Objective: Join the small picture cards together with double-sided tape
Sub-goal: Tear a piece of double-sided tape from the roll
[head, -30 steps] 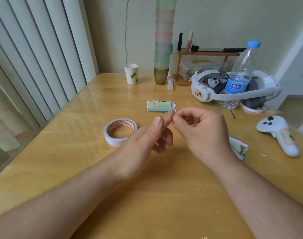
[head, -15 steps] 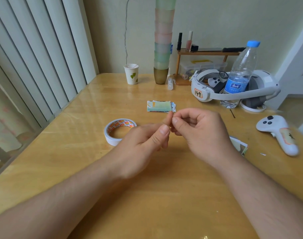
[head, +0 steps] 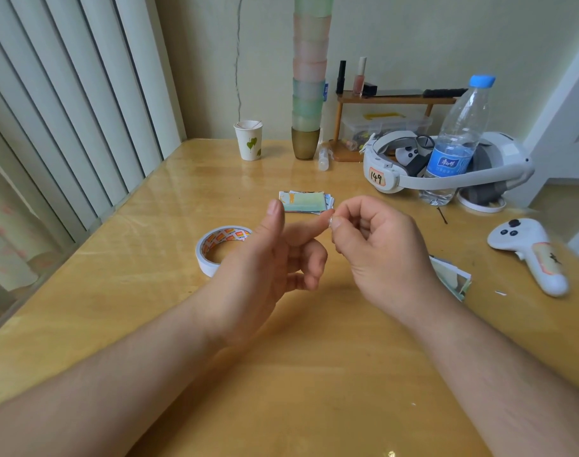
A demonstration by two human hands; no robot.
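At the left edge of the desk point(head: 123, 258) hang pale vertical blinds point(head: 67, 103). Next comes the roll of double-sided tape point(head: 215, 247), lying flat on the wood: a white ring whose inner core is printed with orange and red blocks. The left hand point(head: 268, 268) is raised just in front of it and hides its right side. That hand's grip is spread: the thumb stands up, the forefinger reaches out to the right, and the other fingers curl loosely into the palm, holding nothing.

Beyond the thumb, a small stack of picture cards point(head: 304, 202) lies flat near the middle of the desk. The top card is pale green fading to cream with a little orange figure at its left end, and the corners of the cards beneath poke out unevenly on the right.

The left forefinger's tip meets the right hand point(head: 380, 255), whose thumb and forefinger are pressed together on a tiny pale scrap point(head: 331, 220); it is too small to tell what it is.

Behind the right wrist, another few cards point(head: 453, 278) lie on the desk, mostly hidden, showing green and white edges. Further back stand a paper cup point(head: 248, 140), a tall stack of cups point(head: 309, 77), a white headset point(head: 446, 163), a water bottle point(head: 456, 140) and, far right, a white controller point(head: 532, 255).
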